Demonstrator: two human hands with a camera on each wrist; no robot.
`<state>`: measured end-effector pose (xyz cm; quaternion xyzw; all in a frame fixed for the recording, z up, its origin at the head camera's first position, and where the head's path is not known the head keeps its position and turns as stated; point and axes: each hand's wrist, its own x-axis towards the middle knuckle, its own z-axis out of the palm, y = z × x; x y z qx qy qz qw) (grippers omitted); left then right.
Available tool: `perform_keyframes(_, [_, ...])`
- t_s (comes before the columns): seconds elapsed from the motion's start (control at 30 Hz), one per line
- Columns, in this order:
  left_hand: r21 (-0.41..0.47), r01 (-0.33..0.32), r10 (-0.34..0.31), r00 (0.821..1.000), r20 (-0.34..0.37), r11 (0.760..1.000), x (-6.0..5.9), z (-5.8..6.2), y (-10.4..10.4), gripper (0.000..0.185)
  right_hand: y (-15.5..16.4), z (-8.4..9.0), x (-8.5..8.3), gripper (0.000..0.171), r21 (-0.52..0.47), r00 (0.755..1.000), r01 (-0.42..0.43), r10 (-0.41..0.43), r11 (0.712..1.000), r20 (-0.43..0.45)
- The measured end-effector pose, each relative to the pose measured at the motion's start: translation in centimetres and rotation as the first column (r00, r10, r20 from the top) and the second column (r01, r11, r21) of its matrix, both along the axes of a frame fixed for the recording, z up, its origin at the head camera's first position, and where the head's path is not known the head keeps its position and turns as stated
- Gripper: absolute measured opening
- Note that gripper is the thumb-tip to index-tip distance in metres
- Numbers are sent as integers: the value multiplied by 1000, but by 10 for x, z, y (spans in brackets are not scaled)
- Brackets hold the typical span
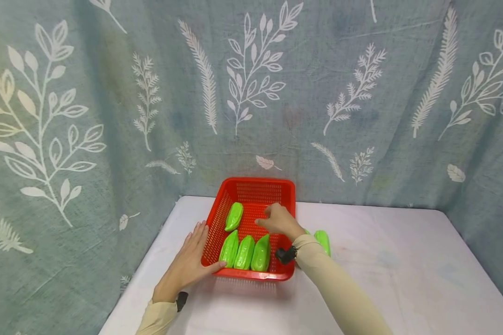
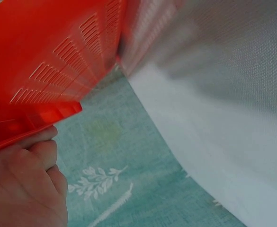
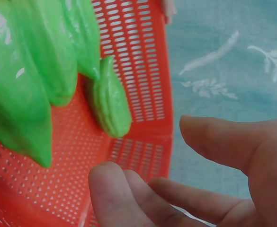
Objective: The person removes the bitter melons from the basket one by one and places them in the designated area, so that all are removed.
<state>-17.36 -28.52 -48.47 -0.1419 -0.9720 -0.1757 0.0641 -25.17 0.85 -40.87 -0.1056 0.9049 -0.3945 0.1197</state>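
A red perforated plastic basket (image 1: 251, 275) stands on the white table. Inside it, three glossy green, pointed, ridged gourd-like vegetables (image 1: 245, 252) lie side by side at the front, and another green vegetable (image 1: 234, 217) lies at the back left. My left hand (image 1: 188, 260) rests along the basket's left side, fingers extended, thumb at the front-left corner of the rim. Over the basket's right half hovers my right hand (image 1: 280, 220). In the right wrist view its thumb and fingers (image 3: 112, 189) are apart, with nothing between them.
Right of the basket, a green vegetable (image 1: 322, 242) lies on the table (image 1: 373, 270), partly behind my right forearm; a bit of green shows beside it. A grey-green leaf-patterned curtain (image 1: 302, 116) hangs behind the table and along its left side.
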Motion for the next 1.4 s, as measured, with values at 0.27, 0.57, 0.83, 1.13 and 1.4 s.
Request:
perform_keyframes(0.27, [1, -8, 8, 1000, 13, 1000, 0, -2, 0, 121, -2, -11, -6, 50, 55, 999, 0, -3, 998, 39])
perform_keyframes(0.57, [16, 0, 0, 1000, -7, 1000, -1, -3, 0, 120, -8, -23, -10, 55, 67, 998, -21, 18, 998, 53])
perform_keyframes(0.83, [13, -11, 11, 1000, 13, 1000, -1, -2, 0, 121, -8, -29, -8, 39, 99, 995, -44, 35, 994, 93])
perform_keyframes(1.13, [6, -13, 13, 1000, 10, 1000, 0, -3, 0, 121, -10, -37, -7, 29, 80, 989, -43, 31, 996, 147])
perform_keyframes(1.4, [6, -12, 12, 1000, 5, 1000, 0, -3, -1, 121, -10, -38, -4, 34, 90, 988, -58, 44, 994, 150])
